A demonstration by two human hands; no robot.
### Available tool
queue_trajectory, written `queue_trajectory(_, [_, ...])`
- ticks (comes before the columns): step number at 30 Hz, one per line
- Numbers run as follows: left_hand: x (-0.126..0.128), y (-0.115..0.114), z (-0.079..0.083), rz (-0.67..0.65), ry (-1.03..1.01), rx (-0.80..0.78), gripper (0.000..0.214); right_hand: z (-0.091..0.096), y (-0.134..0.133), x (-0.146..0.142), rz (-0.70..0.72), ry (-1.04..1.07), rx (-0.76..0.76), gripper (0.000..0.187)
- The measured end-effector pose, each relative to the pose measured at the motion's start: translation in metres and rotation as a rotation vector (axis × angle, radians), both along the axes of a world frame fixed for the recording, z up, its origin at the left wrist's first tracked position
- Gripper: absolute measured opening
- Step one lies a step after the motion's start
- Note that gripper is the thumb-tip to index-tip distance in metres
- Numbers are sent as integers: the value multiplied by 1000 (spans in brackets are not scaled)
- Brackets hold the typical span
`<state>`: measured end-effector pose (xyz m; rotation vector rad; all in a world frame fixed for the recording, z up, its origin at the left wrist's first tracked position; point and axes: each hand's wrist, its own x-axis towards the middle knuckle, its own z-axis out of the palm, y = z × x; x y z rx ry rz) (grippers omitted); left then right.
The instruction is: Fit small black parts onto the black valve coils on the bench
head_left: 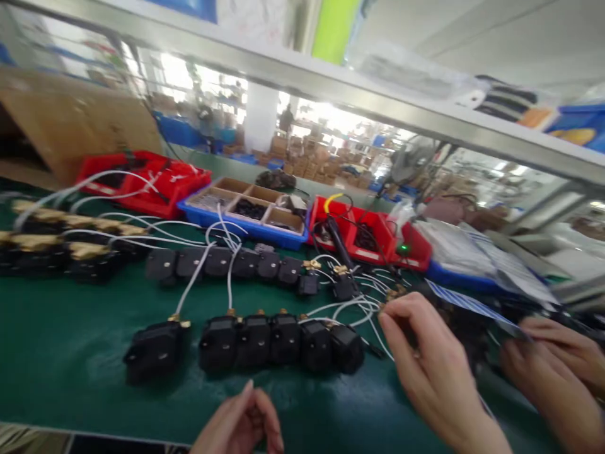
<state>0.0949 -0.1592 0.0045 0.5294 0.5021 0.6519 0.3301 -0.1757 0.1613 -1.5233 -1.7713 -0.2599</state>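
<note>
My left hand [239, 421] rests low at the front of the bench, fingers loosely curled and thumb apart, with nothing visible in it. It is nearest a row of black box-shaped units with brass fittings, such as this black unit [255, 340]. Further left stands a separate black unit [155, 352] with a white cable [191, 284] rising from its brass fitting. My right hand [435, 372] hovers right of the row, thumb and forefinger pinched beside white cables [362, 306] and a brass fitting [394, 293]. What lies between those fingertips is too blurred to make out.
Another person's hands [553, 366] work at the right by a blue-and-white striped sheet [467, 302]. Behind the units stand a red bin [142, 205], a blue divided tray [283, 238] and more red bins [378, 257]. Brass-topped units [89, 251] crowd the left. A shelf [302, 63] crosses overhead.
</note>
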Motion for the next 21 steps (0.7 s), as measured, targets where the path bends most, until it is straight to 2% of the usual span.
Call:
queue_trajectory(5, [-5, 4, 25, -57, 140, 90, 54, -66, -40, 11, -115, 315, -106, 11])
queue_trajectory(9, [-6, 5, 24, -98, 189, 124, 55, -103, -47, 11, -95, 555, -117, 6])
queue_trajectory(14, [-8, 7, 11, -100, 197, 103, 53, -118, -39, 7, -67, 659, -47, 8])
queue_trajectory(21, [-7, 7, 10, -84, 199, 117, 54, -128, -36, 6, -42, 730, -76, 7])
